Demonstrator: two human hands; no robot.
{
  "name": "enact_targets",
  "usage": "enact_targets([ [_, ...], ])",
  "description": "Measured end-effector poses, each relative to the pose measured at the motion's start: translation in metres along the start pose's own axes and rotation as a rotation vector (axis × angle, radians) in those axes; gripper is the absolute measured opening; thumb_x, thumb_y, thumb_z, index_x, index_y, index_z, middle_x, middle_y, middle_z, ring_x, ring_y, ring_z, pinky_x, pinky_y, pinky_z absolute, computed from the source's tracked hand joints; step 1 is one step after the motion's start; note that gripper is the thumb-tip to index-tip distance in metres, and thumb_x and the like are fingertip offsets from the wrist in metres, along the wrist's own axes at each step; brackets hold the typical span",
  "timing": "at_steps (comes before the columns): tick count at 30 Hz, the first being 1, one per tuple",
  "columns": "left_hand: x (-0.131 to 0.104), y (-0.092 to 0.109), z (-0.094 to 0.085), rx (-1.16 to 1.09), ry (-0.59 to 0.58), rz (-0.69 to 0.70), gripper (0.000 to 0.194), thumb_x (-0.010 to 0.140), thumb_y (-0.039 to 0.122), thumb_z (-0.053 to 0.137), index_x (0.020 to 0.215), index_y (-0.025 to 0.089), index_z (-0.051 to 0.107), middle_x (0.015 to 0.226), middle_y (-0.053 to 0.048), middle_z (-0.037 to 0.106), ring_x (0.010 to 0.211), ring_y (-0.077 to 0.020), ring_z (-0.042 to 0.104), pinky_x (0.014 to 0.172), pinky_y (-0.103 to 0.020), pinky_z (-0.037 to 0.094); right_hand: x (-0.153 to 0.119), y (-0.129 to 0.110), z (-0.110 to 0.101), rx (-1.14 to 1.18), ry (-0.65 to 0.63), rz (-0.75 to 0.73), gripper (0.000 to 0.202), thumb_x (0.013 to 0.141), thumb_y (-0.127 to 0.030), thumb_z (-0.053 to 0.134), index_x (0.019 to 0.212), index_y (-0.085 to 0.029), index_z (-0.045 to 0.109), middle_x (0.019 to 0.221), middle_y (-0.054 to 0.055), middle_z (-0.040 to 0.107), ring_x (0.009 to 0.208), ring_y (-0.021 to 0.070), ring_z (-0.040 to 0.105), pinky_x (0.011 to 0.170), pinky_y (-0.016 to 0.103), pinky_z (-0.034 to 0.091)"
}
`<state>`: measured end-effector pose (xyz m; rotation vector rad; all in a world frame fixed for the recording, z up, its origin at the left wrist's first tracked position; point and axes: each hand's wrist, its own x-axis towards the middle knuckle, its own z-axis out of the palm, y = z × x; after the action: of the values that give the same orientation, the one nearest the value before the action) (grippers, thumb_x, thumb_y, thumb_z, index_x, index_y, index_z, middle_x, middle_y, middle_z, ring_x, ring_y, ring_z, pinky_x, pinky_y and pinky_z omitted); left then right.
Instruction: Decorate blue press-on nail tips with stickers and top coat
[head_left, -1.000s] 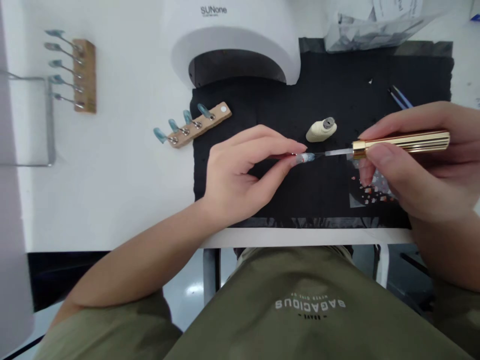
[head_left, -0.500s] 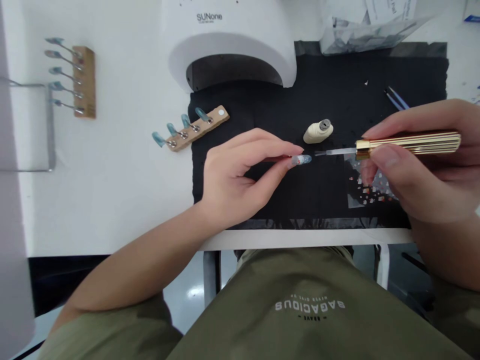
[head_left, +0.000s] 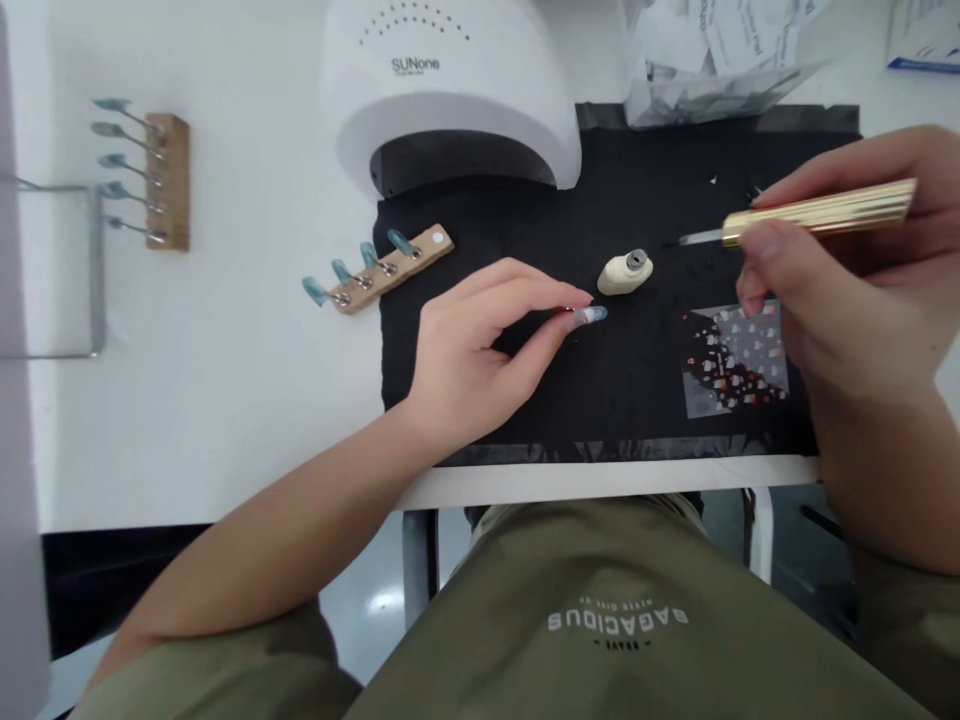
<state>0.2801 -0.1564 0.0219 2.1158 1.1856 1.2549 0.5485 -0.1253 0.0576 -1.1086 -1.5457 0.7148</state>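
Thumb and forefinger of my left hand (head_left: 495, 350) pinch a blue-tinted nail tip (head_left: 590, 315) above the black mat. My right hand (head_left: 862, 270) holds a gold-handled brush (head_left: 821, 213), its bristles pointing left, apart from the nail tip. Between the hands, a cream bottle (head_left: 621, 275) with an open neck stands on the mat. A clear sticker sheet (head_left: 735, 358) with small white and red designs lies below the brush. Left of my left hand, a wooden holder (head_left: 430, 250) carries several blue nail tips.
A white SUNone lamp (head_left: 457, 90) stands behind the black mat (head_left: 525, 225). Another wooden holder (head_left: 178, 185) with several nail tips is at the left, beside a metal frame (head_left: 97, 270). A clear container (head_left: 701, 105) of packets sits at the back right.
My right hand has lifted the brush up and away from the nail tip, uncovering more of the sticker sheet. The whole view has shifted slightly. My left hand keeps its pinch.
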Motion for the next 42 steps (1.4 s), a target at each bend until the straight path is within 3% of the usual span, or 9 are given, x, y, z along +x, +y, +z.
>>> enact_targets([
  [2,0.0,-0.003,0.002,0.013,0.005,0.035,0.013,0.109,0.015,0.078,0.11,0.024,0.087,0.109,0.001,0.09,0.101,-0.0179,0.088,0.091,-0.03,0.072,0.001,-0.001,0.006,-0.009,0.013,-0.021,0.005,0.095,-0.027,0.094,0.096,-0.028,0.089,0.08,-0.005,0.079,0.061,0.01,0.065,0.054,0.031,0.05],
  [8,0.001,-0.011,0.008,-0.026,-0.04,0.152,0.016,0.107,0.008,0.078,0.113,0.022,0.084,0.114,0.0,0.091,0.129,-0.0236,0.087,0.123,-0.04,0.068,0.0,-0.003,0.013,-0.049,0.0,-0.029,0.004,0.095,-0.024,0.09,0.094,-0.027,0.087,0.08,-0.005,0.081,0.058,0.0095,0.066,0.054,0.03,0.054],
  [13,0.003,-0.015,0.015,-0.032,-0.101,0.22,0.015,0.111,0.009,0.073,0.116,0.021,0.081,0.114,-0.002,0.09,0.137,-0.0243,0.084,0.13,-0.042,0.062,0.002,0.0,0.014,-0.073,-0.022,-0.039,0.007,0.094,-0.022,0.089,0.092,-0.027,0.085,0.077,-0.005,0.079,0.057,0.009,0.064,0.05,0.028,0.049],
  [21,0.005,-0.022,0.028,-0.024,-0.098,0.261,0.013,0.113,0.013,0.072,0.118,0.022,0.08,0.117,-0.002,0.09,0.14,-0.0245,0.083,0.131,-0.043,0.061,0.005,0.0,0.012,-0.209,-0.068,-0.105,0.004,0.095,-0.024,0.086,0.094,-0.027,0.084,0.084,-0.003,0.081,0.068,0.0119,0.069,0.056,0.029,0.049],
  [28,0.008,-0.026,0.033,-0.006,-0.11,0.259,0.013,0.114,0.015,0.069,0.117,0.022,0.08,0.12,-0.002,0.091,0.139,-0.0242,0.083,0.131,-0.045,0.061,0.02,0.004,0.014,-0.48,-0.345,-0.3,0.007,0.101,-0.034,0.08,0.1,-0.029,0.076,0.085,-0.001,0.079,0.07,0.019,0.069,0.069,0.039,0.054],
  [32,0.01,-0.029,0.035,-0.011,-0.109,0.274,0.013,0.114,0.014,0.07,0.115,0.023,0.08,0.121,-0.003,0.091,0.136,-0.0243,0.084,0.125,-0.043,0.065,0.025,0.0,0.017,-0.579,-0.473,-0.206,0.006,0.102,-0.031,0.076,0.1,-0.03,0.07,0.089,0.001,0.078,0.074,0.0217,0.068,0.072,0.041,0.055],
  [36,0.012,-0.031,0.036,-0.055,-0.088,0.275,0.014,0.112,0.011,0.07,0.112,0.021,0.08,0.12,-0.005,0.09,0.133,-0.0245,0.085,0.116,-0.039,0.069,0.027,-0.01,0.023,-0.696,-0.476,-0.156,0.03,0.098,-0.029,0.081,0.082,-0.029,0.055,0.075,-0.001,0.067,0.068,0.0203,0.06,0.067,0.041,0.046],
  [39,0.012,-0.032,0.037,-0.054,-0.074,0.264,0.014,0.11,0.009,0.071,0.112,0.02,0.08,0.12,-0.005,0.09,0.126,-0.0238,0.086,0.113,-0.039,0.07,0.028,-0.012,0.029,-0.792,-0.459,-0.129,0.054,0.1,-0.04,0.081,0.069,-0.027,0.038,0.063,-0.001,0.057,0.061,0.0178,0.05,0.065,0.042,0.035],
  [42,0.013,-0.032,0.038,-0.053,-0.066,0.264,0.014,0.11,0.01,0.072,0.113,0.02,0.081,0.119,-0.005,0.09,0.121,-0.0228,0.087,0.11,-0.038,0.07,0.03,-0.007,0.03,-0.806,-0.489,-0.07,0.062,0.108,-0.055,0.073,0.064,-0.026,0.041,0.058,-0.001,0.053,0.058,0.0165,0.045,0.064,0.043,0.028],
])
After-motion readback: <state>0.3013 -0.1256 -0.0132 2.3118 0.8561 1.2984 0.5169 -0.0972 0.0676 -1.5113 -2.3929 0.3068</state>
